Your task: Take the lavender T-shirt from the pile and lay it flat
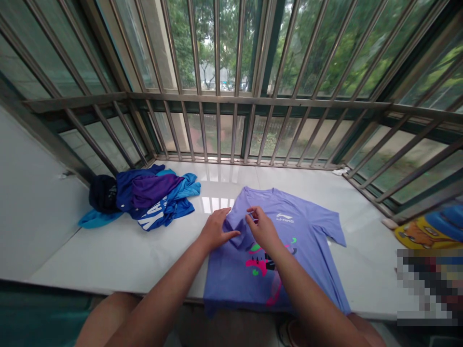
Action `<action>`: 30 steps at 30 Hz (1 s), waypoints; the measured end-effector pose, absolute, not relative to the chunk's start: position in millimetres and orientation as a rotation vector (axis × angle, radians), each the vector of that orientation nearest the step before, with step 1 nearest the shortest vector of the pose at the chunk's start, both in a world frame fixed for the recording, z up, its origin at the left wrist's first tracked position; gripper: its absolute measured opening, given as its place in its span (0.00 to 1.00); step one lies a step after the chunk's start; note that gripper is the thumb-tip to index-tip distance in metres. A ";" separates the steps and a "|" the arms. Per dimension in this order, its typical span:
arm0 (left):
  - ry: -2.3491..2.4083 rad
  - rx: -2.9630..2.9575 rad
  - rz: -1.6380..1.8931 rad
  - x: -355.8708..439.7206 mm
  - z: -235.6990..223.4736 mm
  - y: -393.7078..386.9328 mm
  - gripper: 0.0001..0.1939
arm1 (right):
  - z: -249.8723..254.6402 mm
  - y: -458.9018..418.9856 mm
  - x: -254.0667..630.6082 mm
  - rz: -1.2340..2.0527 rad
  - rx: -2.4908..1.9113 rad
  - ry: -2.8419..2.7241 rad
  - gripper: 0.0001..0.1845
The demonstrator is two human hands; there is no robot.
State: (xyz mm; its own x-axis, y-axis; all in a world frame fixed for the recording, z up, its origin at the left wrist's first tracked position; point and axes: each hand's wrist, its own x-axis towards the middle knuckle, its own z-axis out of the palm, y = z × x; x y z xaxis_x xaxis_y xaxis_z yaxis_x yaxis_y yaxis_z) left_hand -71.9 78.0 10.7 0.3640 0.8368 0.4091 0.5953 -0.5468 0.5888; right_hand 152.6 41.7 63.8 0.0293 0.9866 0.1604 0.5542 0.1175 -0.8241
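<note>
Tiled ledge (90,253) runs below window bars (217,58); a heap of blue clothes (152,195) lies at its upper left. Head view: a purple T-shirt (307,246) lies flat at centre right, long axis running from the collar at the far side to the hem over the near edge. Left hand (217,230), open, rests on the folded sleeve (235,232). Right hand (262,227), nearer the shirt's middle, has its fingers curled at the fold; hold on the cloth cannot be confirmed.
</note>
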 end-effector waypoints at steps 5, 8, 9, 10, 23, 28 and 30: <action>1.418 1.889 0.996 -24.1 24.2 89.2 0.12 | 75.5 81.2 145.5 0.846 -1.297 -1.807 0.16; 1.475 1.562 1.112 -24.5 29.4 95.3 0.16 | 78.4 117.9 161.2 0.608 -1.565 -1.971 0.18; 1.478 1.462 1.169 -28.0 29.8 96.6 0.18 | 77.6 131.3 168.3 0.497 -1.684 -2.023 0.19; 1.470 1.371 1.222 -32.2 29.6 97.7 0.19 | 75.5 144.3 175.4 0.407 -1.773 -2.069 0.19; 1.070 1.536 1.180 -40.4 55.9 94.5 0.21 | 31.0 191.7 194.0 0.214 -1.914 -2.275 0.24; 0.798 2.143 0.705 -28.6 62.6 78.4 0.24 | 37.8 201.7 201.5 0.290 -2.074 -2.144 0.23; 0.762 2.293 0.567 -29.1 56.6 73.8 0.28 | 41.2 207.7 203.6 0.343 -2.150 -2.077 0.27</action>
State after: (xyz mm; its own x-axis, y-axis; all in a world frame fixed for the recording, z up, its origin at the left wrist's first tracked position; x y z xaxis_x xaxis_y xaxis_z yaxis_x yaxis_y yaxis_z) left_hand -29.1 73.8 56.6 0.7379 0.6479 0.1893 0.3677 -0.6211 0.6921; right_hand 203.6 207.7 41.2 0.0253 0.9972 -0.0710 0.9671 -0.0424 -0.2510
